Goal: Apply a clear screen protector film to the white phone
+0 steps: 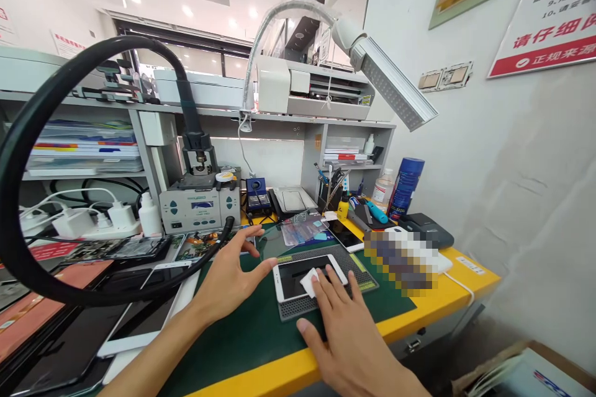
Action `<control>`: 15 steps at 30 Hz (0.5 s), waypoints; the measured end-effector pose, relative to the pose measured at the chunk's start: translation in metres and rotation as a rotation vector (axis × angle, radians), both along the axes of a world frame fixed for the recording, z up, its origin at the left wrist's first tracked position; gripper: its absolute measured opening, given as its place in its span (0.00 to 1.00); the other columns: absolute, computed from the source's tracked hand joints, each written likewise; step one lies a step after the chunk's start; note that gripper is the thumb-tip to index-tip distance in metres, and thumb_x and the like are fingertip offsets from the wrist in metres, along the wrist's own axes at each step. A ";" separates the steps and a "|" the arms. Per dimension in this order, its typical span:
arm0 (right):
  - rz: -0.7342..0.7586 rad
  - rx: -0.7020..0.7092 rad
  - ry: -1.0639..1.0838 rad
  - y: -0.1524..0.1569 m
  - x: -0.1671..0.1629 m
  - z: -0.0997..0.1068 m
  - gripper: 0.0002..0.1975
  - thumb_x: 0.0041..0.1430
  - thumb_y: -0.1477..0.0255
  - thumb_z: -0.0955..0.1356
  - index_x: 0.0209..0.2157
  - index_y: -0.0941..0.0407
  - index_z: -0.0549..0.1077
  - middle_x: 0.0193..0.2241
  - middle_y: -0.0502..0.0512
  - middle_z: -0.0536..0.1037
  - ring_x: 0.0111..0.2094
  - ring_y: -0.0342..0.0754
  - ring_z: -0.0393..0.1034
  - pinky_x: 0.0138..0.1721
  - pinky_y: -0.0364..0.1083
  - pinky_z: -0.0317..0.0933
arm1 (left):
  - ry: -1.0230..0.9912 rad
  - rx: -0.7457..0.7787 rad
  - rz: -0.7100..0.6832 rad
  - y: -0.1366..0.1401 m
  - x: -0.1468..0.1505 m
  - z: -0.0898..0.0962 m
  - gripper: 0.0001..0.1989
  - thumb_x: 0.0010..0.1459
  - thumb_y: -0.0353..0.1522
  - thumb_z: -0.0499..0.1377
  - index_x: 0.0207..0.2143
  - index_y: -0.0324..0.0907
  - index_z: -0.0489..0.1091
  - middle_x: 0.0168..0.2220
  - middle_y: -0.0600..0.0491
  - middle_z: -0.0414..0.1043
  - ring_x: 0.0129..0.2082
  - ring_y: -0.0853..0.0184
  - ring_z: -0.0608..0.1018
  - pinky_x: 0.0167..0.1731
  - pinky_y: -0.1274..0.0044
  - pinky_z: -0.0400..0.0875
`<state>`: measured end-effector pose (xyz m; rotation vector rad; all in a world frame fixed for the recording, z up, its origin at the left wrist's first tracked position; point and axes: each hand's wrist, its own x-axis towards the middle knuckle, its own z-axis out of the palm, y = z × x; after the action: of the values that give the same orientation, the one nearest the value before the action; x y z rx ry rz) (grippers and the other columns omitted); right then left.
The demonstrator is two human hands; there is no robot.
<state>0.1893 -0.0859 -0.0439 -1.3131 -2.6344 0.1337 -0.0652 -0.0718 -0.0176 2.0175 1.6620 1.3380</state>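
Note:
A white smartphone (294,275) with a dark screen lies face up on a grey perforated mat (298,309). My right hand (345,321) reaches over its right part, fingers extended, and presses a small white wipe (309,283) against the glass with the fingertips; the thumb stands apart. My left hand (235,270) is open at the phone's left, its thumb tip at the upper left corner and the other fingers curving above the mat. Behind the phone are thin clear plastic sheets (298,231) and a second white-framed phone (345,236).
A black flexible hose (7,198) loops along the left, above several phones and parts. A grey control station (198,208) stands behind. At right are a blue can (406,187), a bottle (382,188) and a pixelated item (400,263). The bench has a yellow edge (261,378).

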 end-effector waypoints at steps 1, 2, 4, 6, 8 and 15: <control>0.017 -0.019 0.012 -0.002 -0.006 0.001 0.40 0.69 0.48 0.51 0.70 0.64 0.50 0.70 0.60 0.45 0.71 0.67 0.34 0.67 0.71 0.26 | -0.003 0.007 -0.002 0.000 0.000 -0.001 0.28 0.60 0.46 0.61 0.59 0.48 0.61 0.41 0.53 0.73 0.43 0.60 0.77 0.50 0.65 0.67; 0.036 -0.039 0.026 -0.004 -0.013 0.002 0.41 0.69 0.48 0.51 0.70 0.64 0.49 0.70 0.60 0.44 0.71 0.67 0.33 0.67 0.71 0.25 | -0.007 0.013 -0.001 0.001 0.000 -0.001 0.27 0.60 0.45 0.61 0.59 0.48 0.61 0.41 0.53 0.73 0.43 0.61 0.77 0.50 0.65 0.67; 0.073 -0.082 0.049 -0.008 -0.024 0.002 0.41 0.69 0.48 0.50 0.70 0.64 0.48 0.70 0.61 0.41 0.71 0.68 0.30 0.66 0.72 0.23 | -0.012 0.015 0.000 0.001 0.000 -0.001 0.27 0.60 0.45 0.61 0.58 0.47 0.61 0.41 0.53 0.73 0.43 0.61 0.77 0.50 0.65 0.67; 0.102 -0.118 0.066 -0.010 -0.033 0.002 0.40 0.70 0.48 0.50 0.70 0.64 0.47 0.70 0.61 0.40 0.70 0.68 0.29 0.66 0.72 0.22 | -0.012 0.010 0.004 0.000 0.000 0.000 0.27 0.60 0.45 0.61 0.58 0.48 0.62 0.40 0.54 0.73 0.43 0.61 0.77 0.50 0.65 0.67; 0.122 -0.140 0.082 -0.013 -0.040 0.000 0.39 0.70 0.49 0.51 0.70 0.63 0.46 0.70 0.60 0.40 0.71 0.68 0.28 0.65 0.73 0.21 | -0.008 0.002 0.007 0.000 0.000 0.000 0.27 0.60 0.46 0.61 0.58 0.48 0.61 0.40 0.54 0.73 0.43 0.61 0.77 0.50 0.65 0.67; 0.160 -0.151 0.103 -0.015 -0.041 0.000 0.36 0.71 0.52 0.51 0.70 0.61 0.48 0.70 0.57 0.41 0.71 0.67 0.30 0.64 0.73 0.18 | 0.007 -0.010 0.014 0.001 -0.003 0.000 0.28 0.61 0.48 0.60 0.59 0.50 0.60 0.43 0.53 0.74 0.45 0.60 0.77 0.48 0.64 0.69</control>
<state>0.1484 -0.1012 -0.0435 -1.1027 -2.6830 0.4200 -0.0678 -0.0713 -0.0180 2.0110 1.6854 1.3266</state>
